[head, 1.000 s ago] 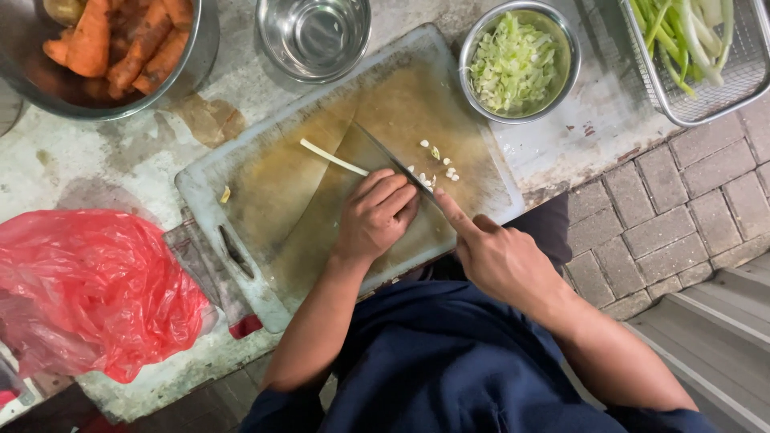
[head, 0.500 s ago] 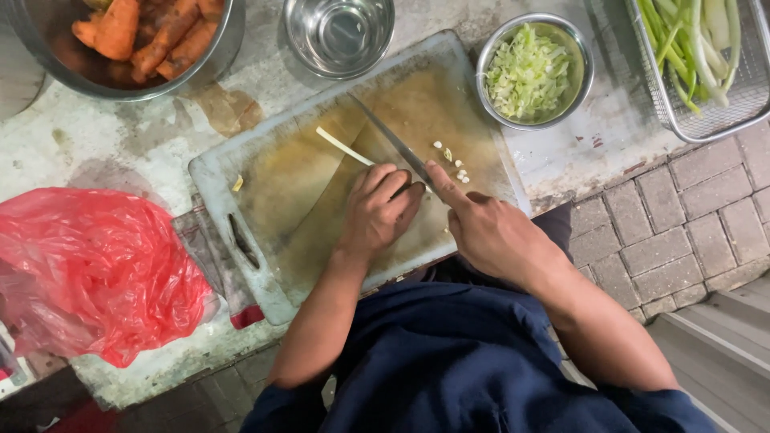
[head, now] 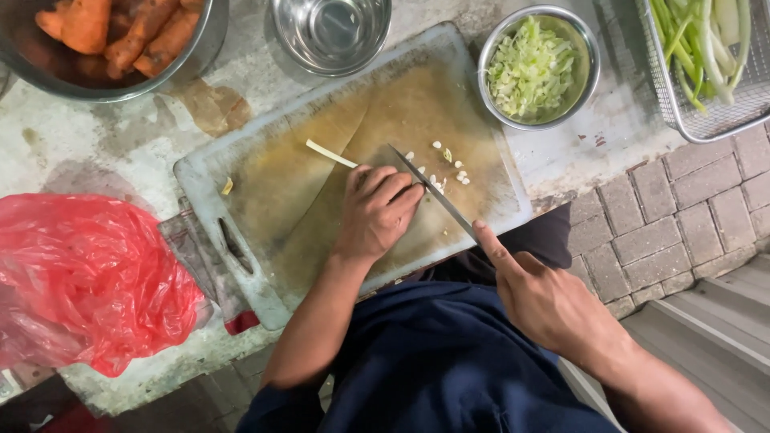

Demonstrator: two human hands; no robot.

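**Pale stalk held down, blade laid against the knuckles**

The right hand (head: 553,301) is closed round the handle of a knife (head: 437,196), forefinger stretched along the spine; the handle itself is hidden inside the fist. The blade is angled up and away from that grip, its flat laid against the curled knuckles of the left hand (head: 377,212). The left hand is bent into a claw w/ fingertips tucked under, pressing a thin pale stalk (head: 330,154) onto the cutting board (head: 281,192); only the far end of the stalk is seen, poking out beyond the fingers. Whether the stalk is pinched or merely pressed cannot be told.

Just on the far side of the blade from the left hand, small cut pieces (head: 449,164) are scattered. Further out from the grip, beyond the board's far edge, a steel bowl of chopped greens (head: 533,72) is set, w/ an empty steel bowl (head: 330,32) beside it and a wire basket of long green stalks (head: 706,56) further right. On the opposite side, a bowl of carrots (head: 120,36) and a crumpled red plastic bag (head: 84,281) are placed on the stained counter (head: 72,152).

Risks, as judged: w/ so little stalk left under the fingers, a knuckle could be nicked if a fingertip uncurls. The board overhangs the counter's near edge, so it might be tipped or shifted by hard downward pressure. A thin round stalk could be rolled under the blade, throwing the cut off line.
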